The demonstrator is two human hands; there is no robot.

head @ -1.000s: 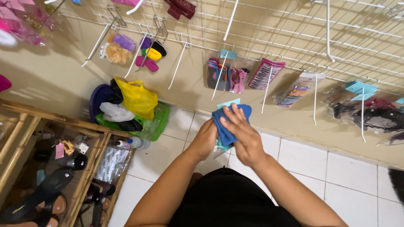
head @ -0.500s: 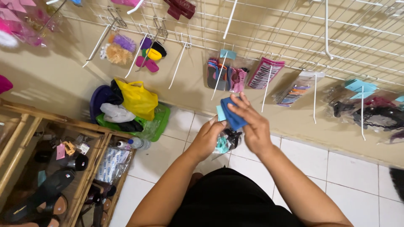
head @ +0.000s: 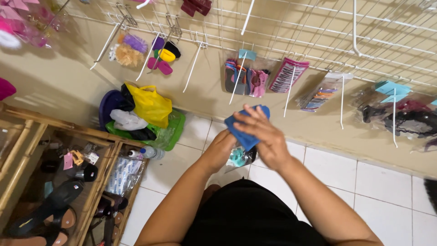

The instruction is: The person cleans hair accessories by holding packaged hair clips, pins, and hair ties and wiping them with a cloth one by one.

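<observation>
Two hands [head: 246, 143] around upright blue cloth [head: 244, 130]

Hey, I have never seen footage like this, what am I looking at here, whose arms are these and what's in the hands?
There is no machine here. The single picture comes from a camera worn on a person's head, looking down, so the arms at the bottom are the wearer's own. The right hand presses a blue cloth against a clear packet of small dark and teal items, which the left hand holds from below. In front is a white wire grid on the wall, with long hooks carrying packets of hair accessories. On the tiled floor sits a green basket with a yellow bag. At the left, a wooden shelf holds sandals.
</observation>
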